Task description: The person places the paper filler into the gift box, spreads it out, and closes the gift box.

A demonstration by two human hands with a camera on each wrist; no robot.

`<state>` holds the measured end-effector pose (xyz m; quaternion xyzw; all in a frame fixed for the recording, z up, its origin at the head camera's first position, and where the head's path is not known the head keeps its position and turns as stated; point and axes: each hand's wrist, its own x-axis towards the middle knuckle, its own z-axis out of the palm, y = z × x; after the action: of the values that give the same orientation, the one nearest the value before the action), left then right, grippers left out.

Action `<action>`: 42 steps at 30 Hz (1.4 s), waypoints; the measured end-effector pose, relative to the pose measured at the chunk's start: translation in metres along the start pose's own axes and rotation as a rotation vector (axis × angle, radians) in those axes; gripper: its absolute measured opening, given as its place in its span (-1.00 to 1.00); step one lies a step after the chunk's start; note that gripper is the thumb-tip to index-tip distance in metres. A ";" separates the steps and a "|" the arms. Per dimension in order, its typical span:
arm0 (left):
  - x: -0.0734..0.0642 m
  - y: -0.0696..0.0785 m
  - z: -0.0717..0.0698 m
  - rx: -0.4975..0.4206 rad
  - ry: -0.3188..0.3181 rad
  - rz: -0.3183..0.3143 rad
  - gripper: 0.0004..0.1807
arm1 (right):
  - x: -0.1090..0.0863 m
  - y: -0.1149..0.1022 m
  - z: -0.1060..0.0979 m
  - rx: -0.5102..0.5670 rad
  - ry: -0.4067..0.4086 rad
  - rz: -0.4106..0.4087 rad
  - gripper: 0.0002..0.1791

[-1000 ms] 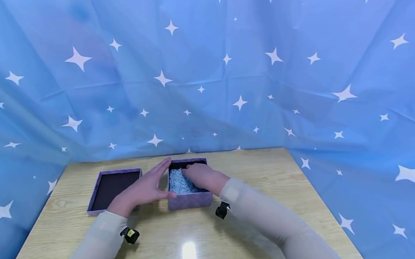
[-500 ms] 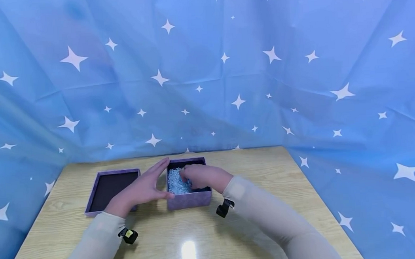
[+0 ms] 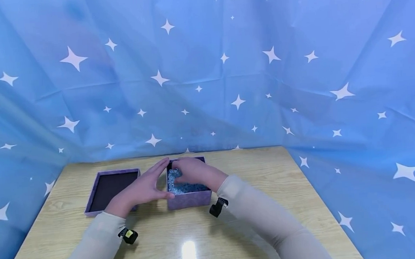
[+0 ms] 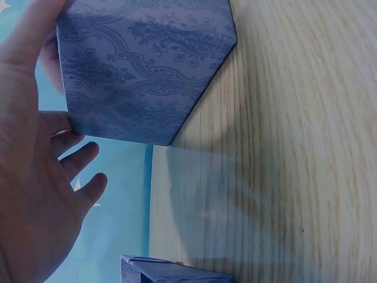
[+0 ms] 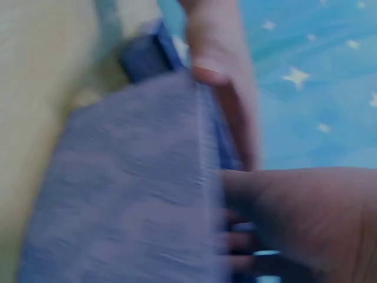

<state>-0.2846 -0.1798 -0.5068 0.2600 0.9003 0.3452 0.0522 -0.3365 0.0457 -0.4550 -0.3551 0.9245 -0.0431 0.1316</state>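
Observation:
A purple patterned box [image 3: 189, 200] stands near the far side of the table, with blue shredded paper [image 3: 173, 186] inside. My left hand [image 3: 140, 190] holds its left side, thumb at the near corner and fingers at the far one. In the left wrist view the little finger and its neighbour are spread free of the box wall [image 4: 141, 71]. Over the box's opening, my right hand [image 3: 196, 172] reaches down to the shredded paper, thumb and forefinger apart. The box wall [image 5: 129, 188] hides part of these fingers in the blurred right wrist view.
Left of the box lies its purple-edged lid [image 3: 113, 189], black inside facing up, partly behind my left hand. A blue star-printed curtain [image 3: 203, 66] hangs behind and beside the wooden table [image 3: 157, 243].
My right hand lifts a little from the shredded paper, then moves left and toward the back of the box. The left hand stays on the box.

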 end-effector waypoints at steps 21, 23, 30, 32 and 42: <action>0.003 0.000 0.002 -0.003 -0.018 -0.007 0.46 | -0.010 0.018 0.001 0.093 0.015 0.022 -0.49; 0.002 0.000 0.001 -0.009 -0.019 -0.012 0.45 | -0.011 0.019 -0.002 0.098 -0.022 0.029 -0.57; 0.000 -0.003 0.001 -0.023 -0.003 -0.002 0.43 | 0.006 0.019 0.015 0.077 -0.134 -0.040 -0.84; 0.000 -0.003 0.001 -0.020 -0.003 0.004 0.43 | 0.009 0.021 0.021 0.068 -0.159 -0.051 -0.85; 0.000 -0.004 0.001 -0.017 -0.002 -0.002 0.43 | -0.001 0.019 -0.011 0.058 -0.169 0.032 -0.71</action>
<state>-0.2861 -0.1817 -0.5107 0.2592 0.8975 0.3524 0.0555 -0.3509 0.0601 -0.4476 -0.3386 0.9141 -0.0377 0.2199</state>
